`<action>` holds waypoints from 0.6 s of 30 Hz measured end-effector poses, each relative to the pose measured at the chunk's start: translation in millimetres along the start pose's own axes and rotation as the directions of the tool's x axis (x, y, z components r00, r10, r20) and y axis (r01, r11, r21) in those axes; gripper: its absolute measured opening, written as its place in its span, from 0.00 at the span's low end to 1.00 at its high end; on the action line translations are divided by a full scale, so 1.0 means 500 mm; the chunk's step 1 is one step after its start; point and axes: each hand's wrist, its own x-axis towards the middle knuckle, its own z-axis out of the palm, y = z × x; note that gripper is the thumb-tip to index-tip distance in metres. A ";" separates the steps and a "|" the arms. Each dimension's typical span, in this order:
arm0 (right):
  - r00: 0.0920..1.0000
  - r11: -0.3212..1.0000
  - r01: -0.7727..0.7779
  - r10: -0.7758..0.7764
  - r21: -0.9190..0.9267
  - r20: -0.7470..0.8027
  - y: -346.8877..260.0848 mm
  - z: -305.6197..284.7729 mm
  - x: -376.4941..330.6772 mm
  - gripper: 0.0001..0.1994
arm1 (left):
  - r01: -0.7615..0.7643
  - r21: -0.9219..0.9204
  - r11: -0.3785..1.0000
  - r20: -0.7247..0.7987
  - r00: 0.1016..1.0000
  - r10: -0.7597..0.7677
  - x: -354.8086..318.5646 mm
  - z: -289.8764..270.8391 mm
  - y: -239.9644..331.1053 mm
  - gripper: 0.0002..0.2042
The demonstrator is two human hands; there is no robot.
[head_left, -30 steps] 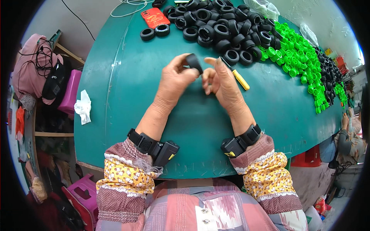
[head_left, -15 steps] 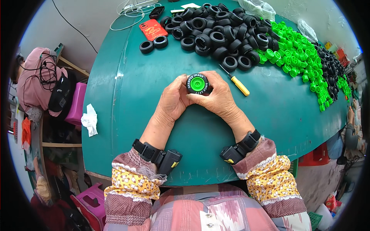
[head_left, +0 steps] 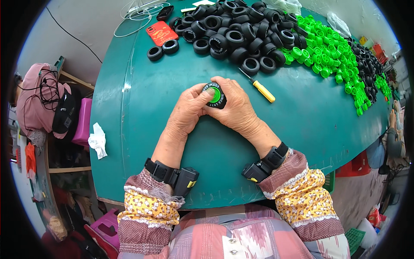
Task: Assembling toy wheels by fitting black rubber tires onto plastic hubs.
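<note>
Between my two hands, above the middle of the green table, is a small black toy tyre (head_left: 221, 101) with white lettering and a green wheel hub (head_left: 215, 96) inside it. My left hand (head_left: 186, 107) grips it from the left, its thumb lying across the hub's face. My right hand (head_left: 235, 103) closes round the right side, with the index finger along the top edge and the thumb below. The fingers underneath are hidden. A screwdriver (head_left: 264, 91) with a yellow handle lies just beyond my right hand, its shaft pointing toward the tyres.
A heap of black tyres (head_left: 236, 38) covers the table's far side, and a pile of green hubs (head_left: 327, 52) adjoins it on the right. A red phone case (head_left: 161, 33) lies by two loose tyres (head_left: 162, 49). Crumpled tissue (head_left: 98, 141) rests at the left edge.
My left thumb has moved from the tyre's side onto the green hub. The tyre has tilted and shifted slightly left. The whole view has shifted a little.
</note>
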 end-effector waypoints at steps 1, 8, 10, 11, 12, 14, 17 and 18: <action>0.997 0.997 0.069 -0.070 -0.035 -0.021 0.001 -0.001 0.002 0.25 | -0.008 0.021 1.000 0.001 1.000 0.008 0.003 -0.003 -0.005 0.14; 0.977 0.972 0.209 -0.212 -0.107 -0.026 0.009 -0.002 0.003 0.24 | -0.038 0.108 0.993 -0.025 0.999 0.040 0.005 -0.003 -0.013 0.13; 0.990 0.989 0.134 -0.136 -0.066 -0.026 -0.003 -0.002 0.001 0.24 | -0.041 0.069 0.997 -0.037 0.998 0.044 0.003 -0.001 -0.011 0.13; 0.998 0.998 0.056 -0.057 -0.021 -0.026 -0.010 -0.002 0.001 0.24 | -0.043 0.035 0.998 -0.049 0.998 0.045 0.001 0.000 -0.009 0.13; 0.998 0.998 0.062 -0.062 -0.019 -0.021 -0.013 -0.002 0.001 0.24 | -0.049 0.033 0.998 -0.055 0.997 0.050 -0.001 -0.002 -0.005 0.13; 0.984 0.965 -0.150 0.168 0.215 -0.066 -0.010 0.000 0.002 0.24 | -0.004 -0.165 0.986 0.001 1.000 0.004 -0.001 -0.013 0.001 0.14; 0.990 0.984 -0.123 0.131 0.127 -0.060 0.012 -0.005 0.002 0.25 | 0.028 -0.006 1.000 0.027 0.999 -0.028 0.002 -0.023 -0.003 0.14; 0.991 0.989 -0.113 0.118 0.094 -0.055 0.011 -0.004 0.000 0.26 | 0.027 -0.010 1.000 0.017 0.999 -0.027 0.001 -0.024 -0.004 0.13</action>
